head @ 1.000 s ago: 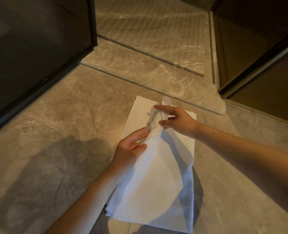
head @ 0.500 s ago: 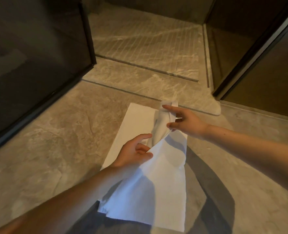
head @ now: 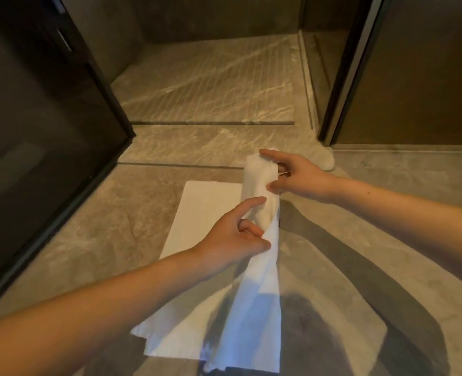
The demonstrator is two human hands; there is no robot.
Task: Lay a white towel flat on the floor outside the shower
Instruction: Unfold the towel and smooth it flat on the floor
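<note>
A white towel (head: 254,316) hangs bunched between both hands above the grey floor (head: 94,240), just in front of the shower threshold. My right hand (head: 295,177) pinches its gathered top end, index finger stretched over the fabric. My left hand (head: 238,237) grips the towel lower down, thumb and fingers around the fold. The lower part drapes toward me and spreads out. A second flat white towel (head: 202,210) lies on the floor beneath, partly hidden by my left hand and the hanging cloth.
The shower's ribbed stone floor (head: 211,85) lies ahead past a low stone step (head: 197,145). A dark glass panel (head: 34,147) stands to the left. A dark door frame (head: 343,77) rises on the right. My shadow falls on the floor at the lower right.
Both hands have lifted the towel and drawn it into a narrower bunch. My head has tilted up, showing more of the shower interior.
</note>
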